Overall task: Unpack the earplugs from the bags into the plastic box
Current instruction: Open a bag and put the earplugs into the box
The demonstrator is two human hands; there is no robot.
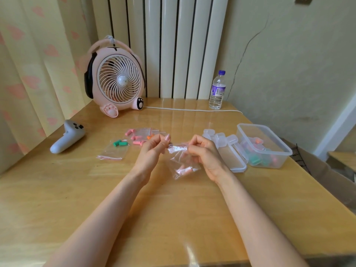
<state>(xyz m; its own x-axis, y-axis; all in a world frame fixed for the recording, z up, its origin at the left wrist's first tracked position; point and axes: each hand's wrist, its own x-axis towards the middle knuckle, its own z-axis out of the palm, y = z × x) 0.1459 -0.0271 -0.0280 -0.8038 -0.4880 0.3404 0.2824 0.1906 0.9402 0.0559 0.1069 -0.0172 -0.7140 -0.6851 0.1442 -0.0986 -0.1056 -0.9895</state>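
Both hands pinched the bag's zip strip above the table, left hand at one end, right hand at the other. The film looked light, limp and slippery; pink earplugs sagged in its bottom, soft enough to crush. The box waited at the right.

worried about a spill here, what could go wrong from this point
1. The left hand and right hand pinch the top of the small bag in the air, away from the plastic box; if it pops open, its pink earplugs may scatter over the table.
2. The right hand is close to the clear cases and might knock them.
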